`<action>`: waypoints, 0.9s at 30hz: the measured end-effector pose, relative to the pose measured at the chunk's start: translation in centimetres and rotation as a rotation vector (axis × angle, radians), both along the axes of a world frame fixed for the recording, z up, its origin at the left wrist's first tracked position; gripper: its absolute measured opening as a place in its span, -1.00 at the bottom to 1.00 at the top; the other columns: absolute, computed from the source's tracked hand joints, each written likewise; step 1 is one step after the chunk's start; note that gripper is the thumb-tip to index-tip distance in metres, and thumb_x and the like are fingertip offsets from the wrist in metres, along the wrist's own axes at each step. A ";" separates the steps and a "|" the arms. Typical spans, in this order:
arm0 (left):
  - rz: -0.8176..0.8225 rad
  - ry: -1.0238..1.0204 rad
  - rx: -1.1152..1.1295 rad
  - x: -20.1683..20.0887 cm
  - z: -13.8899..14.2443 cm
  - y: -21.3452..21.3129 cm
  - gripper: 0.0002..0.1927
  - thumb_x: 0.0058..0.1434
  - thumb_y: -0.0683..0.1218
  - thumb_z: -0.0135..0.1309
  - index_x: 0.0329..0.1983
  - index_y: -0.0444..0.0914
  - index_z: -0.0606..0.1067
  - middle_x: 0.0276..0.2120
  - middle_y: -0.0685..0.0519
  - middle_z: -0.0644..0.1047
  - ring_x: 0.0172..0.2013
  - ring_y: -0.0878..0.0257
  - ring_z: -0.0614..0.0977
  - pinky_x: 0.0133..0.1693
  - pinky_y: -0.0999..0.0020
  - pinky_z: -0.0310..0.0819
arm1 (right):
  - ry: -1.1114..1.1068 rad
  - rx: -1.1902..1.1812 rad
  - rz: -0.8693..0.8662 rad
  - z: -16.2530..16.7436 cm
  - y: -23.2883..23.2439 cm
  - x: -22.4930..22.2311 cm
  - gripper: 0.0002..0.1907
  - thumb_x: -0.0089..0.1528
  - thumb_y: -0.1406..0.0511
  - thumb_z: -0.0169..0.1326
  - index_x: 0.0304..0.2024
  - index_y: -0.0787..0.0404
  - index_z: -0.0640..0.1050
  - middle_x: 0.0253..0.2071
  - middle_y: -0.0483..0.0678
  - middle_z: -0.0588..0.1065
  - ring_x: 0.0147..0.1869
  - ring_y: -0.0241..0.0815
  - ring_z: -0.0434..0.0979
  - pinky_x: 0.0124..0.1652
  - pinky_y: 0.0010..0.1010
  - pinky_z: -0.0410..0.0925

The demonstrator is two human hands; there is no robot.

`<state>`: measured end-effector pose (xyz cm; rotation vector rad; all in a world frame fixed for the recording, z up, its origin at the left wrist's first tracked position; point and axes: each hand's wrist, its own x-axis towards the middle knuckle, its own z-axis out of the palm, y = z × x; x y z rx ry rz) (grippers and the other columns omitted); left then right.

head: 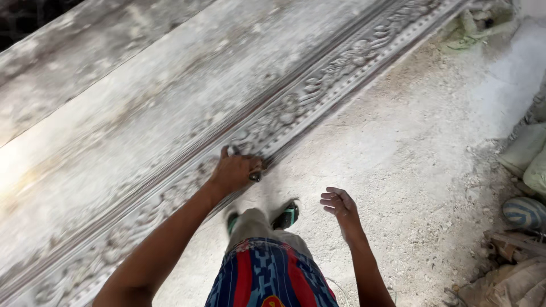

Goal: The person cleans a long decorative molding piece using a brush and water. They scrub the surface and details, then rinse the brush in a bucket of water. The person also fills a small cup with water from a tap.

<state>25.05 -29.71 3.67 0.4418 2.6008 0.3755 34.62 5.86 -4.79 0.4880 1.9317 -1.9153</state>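
My left hand [236,170] is closed around a small dark tool [255,177] and rests on the carved ornamental edge [318,91] of a long dusty stone slab [170,96]. The carving runs diagonally from lower left to upper right. My right hand [339,206] hangs free over the floor with its fingers loosely curled and apart, holding nothing. Below me I see my patterned blue and red shorts [267,278] and green sandals [287,216].
The floor [409,153] to the right is covered in white stone dust and chips. Sacks and bundled cloth [529,159] lie along the right edge, with a striped round object [523,211] and debris [506,267]. Greenish rags [472,28] sit at top right.
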 end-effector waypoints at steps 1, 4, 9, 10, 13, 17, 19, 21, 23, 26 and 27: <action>0.008 0.006 -0.022 1.9 -0.1 -2.0 -0.76 0.39 0.04 0.02 0.07 0.03 0.56 -0.22 0.07 0.70 -0.21 0.09 0.72 0.36 -0.41 -0.11 | 0.000 0.013 0.016 0.0 -1.6 0.6 -0.59 0.38 0.19 -0.09 0.19 0.27 0.45 0.02 0.10 0.57 0.11 -0.04 0.60 0.09 -0.17 0.43; 0.063 0.148 0.085 8.6 -0.8 -8.3 -0.75 0.32 0.02 -0.01 0.02 -0.01 0.56 -0.22 0.04 0.68 -0.28 -0.02 0.70 0.26 -0.46 -0.07 | 0.017 0.035 0.089 -0.3 -7.3 2.7 -0.58 0.39 0.17 -0.09 0.20 0.27 0.43 0.05 0.11 0.56 0.13 -0.03 0.59 0.11 -0.17 0.43; 0.039 0.259 0.107 20.3 -2.5 -19.5 -0.72 0.30 -0.05 -0.03 0.05 -0.07 0.55 -0.17 0.04 0.67 -0.29 0.05 0.72 0.21 -0.56 -0.08 | 0.090 -0.053 0.230 -1.8 -19.7 9.0 -0.51 0.35 0.12 -0.03 0.23 0.27 0.40 0.08 0.10 0.53 0.15 -0.01 0.57 0.11 -0.16 0.42; -0.004 0.259 0.053 22.3 -2.6 -21.7 -0.67 0.29 -0.09 -0.05 0.10 -0.08 0.53 -0.17 0.03 0.67 -0.29 0.07 0.72 0.21 -0.58 -0.09 | 0.082 -0.070 0.227 -2.1 -22.7 10.4 -0.49 0.35 0.10 -0.02 0.23 0.29 0.40 0.09 0.10 0.52 0.15 -0.01 0.55 0.10 -0.16 0.41; 0.075 0.289 0.165 29.2 -1.8 -27.7 -0.66 0.33 -0.16 -0.07 0.13 -0.05 0.54 -0.11 0.10 0.67 -0.18 0.09 0.70 0.08 -0.56 0.07 | 0.058 -0.041 0.295 -1.1 -30.0 15.4 -0.48 0.36 0.09 -0.03 0.22 0.31 0.42 0.08 0.11 0.53 0.13 -0.02 0.56 0.10 -0.19 0.42; 0.127 0.278 0.071 36.3 -0.3 -34.9 -0.67 0.38 -0.13 -0.01 0.17 0.04 0.52 -0.07 0.19 0.66 -0.12 0.24 0.71 0.17 -0.54 0.08 | 0.024 -0.019 0.445 2.4 -37.7 20.4 -0.51 0.37 0.10 -0.09 0.21 0.28 0.42 0.06 0.10 0.55 0.11 -0.08 0.60 0.05 -0.24 0.45; 0.154 0.143 0.026 39.9 -0.2 -37.8 -0.62 0.36 -0.04 0.06 0.25 0.06 0.47 0.02 0.20 0.63 -0.09 0.21 0.68 0.16 -0.49 0.09 | 0.009 0.037 0.463 3.5 -40.1 22.6 -0.53 0.37 0.12 -0.09 0.21 0.27 0.43 0.05 0.09 0.56 0.10 -0.10 0.60 0.05 -0.26 0.45; 0.189 0.178 0.045 42.9 -0.7 -40.7 -0.63 0.28 -0.02 0.11 0.16 0.11 0.50 0.08 0.20 0.59 -0.01 0.20 0.65 0.15 -0.60 -0.03 | 0.015 0.066 0.477 3.9 -41.5 24.0 -0.55 0.38 0.14 -0.09 0.21 0.28 0.43 0.04 0.09 0.57 0.08 -0.10 0.60 0.04 -0.28 0.45; 0.228 0.158 0.013 46.2 -1.3 -43.6 -0.60 0.25 -0.03 0.13 0.16 0.11 0.49 0.15 0.21 0.54 0.05 0.19 0.62 0.16 -0.66 -0.13 | 0.015 0.051 0.485 3.6 -42.5 25.6 -0.56 0.38 0.16 -0.09 0.20 0.30 0.44 0.02 0.10 0.58 0.06 -0.10 0.60 0.02 -0.29 0.45; 0.280 0.073 -0.090 50.4 -2.1 -47.3 -0.48 0.20 -0.07 0.16 0.25 0.10 0.44 0.24 0.22 0.49 0.14 0.20 0.56 0.22 -0.66 -0.20 | 0.004 -0.010 0.511 2.6 -43.8 27.2 -0.58 0.39 0.19 -0.09 0.20 0.31 0.44 0.01 0.09 0.57 0.03 -0.11 0.60 0.00 -0.29 0.45; 0.286 0.065 -0.119 51.5 -2.1 -48.5 -0.43 0.14 -0.07 0.20 0.26 0.11 0.44 0.26 0.22 0.48 0.18 0.20 0.53 0.22 -0.65 -0.20 | 0.002 -0.018 0.530 2.4 -44.3 27.6 -0.59 0.39 0.20 -0.09 0.19 0.30 0.44 0.01 0.09 0.57 0.03 -0.12 0.60 0.00 -0.30 0.45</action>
